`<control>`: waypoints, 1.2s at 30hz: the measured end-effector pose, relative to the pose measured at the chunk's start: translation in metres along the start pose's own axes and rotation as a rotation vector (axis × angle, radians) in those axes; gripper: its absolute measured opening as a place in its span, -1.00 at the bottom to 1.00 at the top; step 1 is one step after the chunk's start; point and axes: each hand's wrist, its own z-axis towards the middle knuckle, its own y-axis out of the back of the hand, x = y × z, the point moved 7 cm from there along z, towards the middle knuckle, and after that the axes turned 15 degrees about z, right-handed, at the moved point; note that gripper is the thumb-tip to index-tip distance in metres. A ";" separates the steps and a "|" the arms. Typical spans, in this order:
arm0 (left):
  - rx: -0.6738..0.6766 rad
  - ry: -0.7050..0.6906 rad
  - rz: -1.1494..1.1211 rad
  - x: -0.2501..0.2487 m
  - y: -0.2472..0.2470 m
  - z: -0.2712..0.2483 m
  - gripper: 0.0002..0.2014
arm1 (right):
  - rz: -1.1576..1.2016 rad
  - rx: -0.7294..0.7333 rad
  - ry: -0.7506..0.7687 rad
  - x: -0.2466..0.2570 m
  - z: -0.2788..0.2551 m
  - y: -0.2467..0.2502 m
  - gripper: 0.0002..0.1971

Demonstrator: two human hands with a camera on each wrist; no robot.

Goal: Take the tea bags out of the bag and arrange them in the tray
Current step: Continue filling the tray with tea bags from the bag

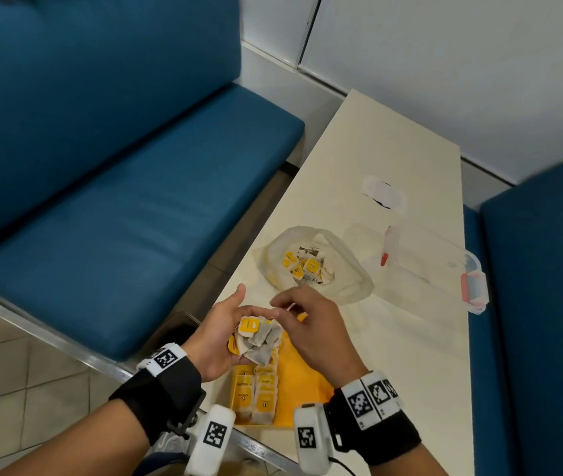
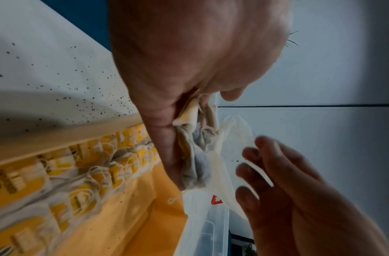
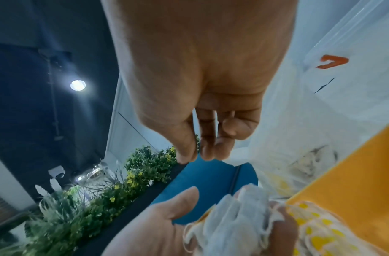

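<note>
- The left hand (image 1: 220, 333), palm up, cups a loose bunch of tea bags (image 1: 259, 341) with yellow tags, its fingers curled round them, just above the near edge of the table (image 1: 420, 355).
- The right hand (image 1: 311, 324) hovers beside that bunch, thumb and fingertips brought together as if pinching a thin tea bag string (image 1: 281, 309); whether it truly grips the string cannot be told.
- A yellow tray (image 1: 302, 383) lies on the table below both hands, with rows of tea bags (image 1: 256, 393) packed along its left side.
- A clear plastic bag (image 1: 348, 269) sits open beyond the hands, more tea bags inside.
- A clear lidded container (image 1: 451, 266) with red clips stands to the bag's right.
</note>
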 end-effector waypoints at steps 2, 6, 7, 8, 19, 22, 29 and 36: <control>0.020 0.027 0.017 0.001 -0.006 -0.001 -0.20 | -0.060 0.134 -0.016 -0.001 0.007 -0.017 -0.86; -0.003 0.043 0.015 -0.002 -0.006 -0.003 -0.18 | -0.190 0.357 -0.043 -0.004 0.006 -0.045 -0.64; -0.002 0.044 0.009 -0.003 -0.005 -0.003 -0.16 | -0.210 0.379 -0.052 -0.005 0.005 -0.047 -0.60; -0.003 0.043 0.006 -0.003 -0.003 -0.004 -0.14 | -0.224 0.394 -0.057 -0.006 0.004 -0.048 -0.58; 0.072 0.039 0.056 0.002 -0.003 -0.009 -0.13 | -0.241 0.371 -0.053 -0.002 0.009 -0.041 -0.83; 0.065 0.023 0.062 0.001 0.000 -0.010 -0.13 | -0.192 0.312 -0.046 0.003 0.011 -0.032 -0.88; 0.151 -0.089 0.142 -0.002 -0.001 -0.018 -0.42 | -0.093 0.121 -0.105 -0.002 0.019 -0.006 -0.90; 0.017 -0.200 0.280 -0.009 0.004 -0.017 -0.91 | -0.072 0.058 -0.148 -0.003 0.024 0.003 -0.83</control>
